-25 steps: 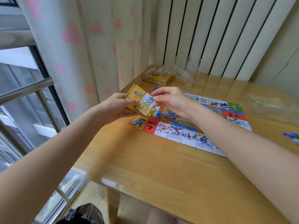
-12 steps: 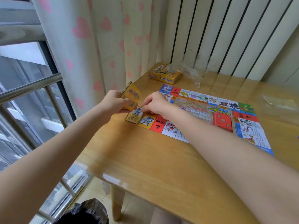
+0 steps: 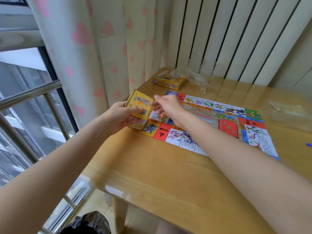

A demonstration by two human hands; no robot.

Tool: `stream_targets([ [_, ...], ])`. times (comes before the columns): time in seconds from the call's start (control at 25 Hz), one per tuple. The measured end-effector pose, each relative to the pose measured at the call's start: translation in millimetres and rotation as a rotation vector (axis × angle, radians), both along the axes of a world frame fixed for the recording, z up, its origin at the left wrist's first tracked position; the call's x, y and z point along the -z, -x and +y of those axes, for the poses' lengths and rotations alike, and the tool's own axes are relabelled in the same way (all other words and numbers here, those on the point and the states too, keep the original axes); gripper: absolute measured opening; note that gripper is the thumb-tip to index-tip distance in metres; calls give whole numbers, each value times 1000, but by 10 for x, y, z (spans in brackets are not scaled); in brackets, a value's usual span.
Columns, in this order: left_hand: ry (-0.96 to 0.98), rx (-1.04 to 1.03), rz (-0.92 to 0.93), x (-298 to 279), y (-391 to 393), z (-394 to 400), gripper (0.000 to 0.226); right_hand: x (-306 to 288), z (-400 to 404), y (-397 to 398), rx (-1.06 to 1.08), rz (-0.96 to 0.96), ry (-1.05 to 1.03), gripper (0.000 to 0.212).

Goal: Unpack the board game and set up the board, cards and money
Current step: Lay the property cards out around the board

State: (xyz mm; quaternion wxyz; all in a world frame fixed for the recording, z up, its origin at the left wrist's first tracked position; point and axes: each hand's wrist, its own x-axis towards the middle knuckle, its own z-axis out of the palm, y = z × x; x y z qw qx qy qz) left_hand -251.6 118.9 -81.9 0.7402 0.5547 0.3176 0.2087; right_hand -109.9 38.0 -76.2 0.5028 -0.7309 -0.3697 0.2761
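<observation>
The right hand [image 3: 166, 107] has lifted off the laid card [image 3: 138, 126], fingers loose and empty; the left grip [image 3: 125, 115] clamps the deck [image 3: 140, 103] just beside it, over the board [image 3: 211, 119]; dealing continues, next pinching the top card

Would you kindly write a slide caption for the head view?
Left hand holds a yellow card deck while the right hand reaches toward it above the unfolded game board.

The table [image 3: 152, 174] in front of the board [image 3: 211, 122] lies bare wood. Behind the board, a box [image 3: 168, 80] and crumpled plastic [image 3: 200, 75] crowd the wall. A curtain [image 3: 101, 56] hangs just left of the board.
</observation>
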Motion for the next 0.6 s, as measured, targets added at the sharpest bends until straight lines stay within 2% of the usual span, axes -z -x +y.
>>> stream_targets([
  [0.04,2,5,3,-6,-35,-32,18,-67,-67,-34,-53,82,-32,22],
  [0.12,19,37,-17,-33,-111,-111,15,-154,-190,-88,-141,-22,0,17],
  [0.16,47,51,-47,-50,-156,-150,13,-170,-239,-125,-136,-102,12,14],
  [0.24,130,39,-103,-82,-211,-199,18,-196,-306,-218,12,-235,-47,14],
  [0.32,200,6,-105,-94,-259,-222,22,-228,-384,-321,214,-543,-240,14],
  [0.36,242,4,-116,-103,-273,-242,23,-229,-426,-363,198,-749,-318,12],
  [0.44,295,36,-159,-131,-308,-293,21,-184,-511,-372,-27,-1174,-378,9],
  [0.48,285,54,-162,-141,-338,-320,19,-123,-555,-379,-149,-1326,-373,9],
  [0.52,255,67,-149,-149,-356,-345,16,-71,-597,-387,-231,-1402,-352,10],
  [0.6,191,86,-110,-144,-372,-380,10,-24,-672,-450,-309,-1403,-286,9],
])
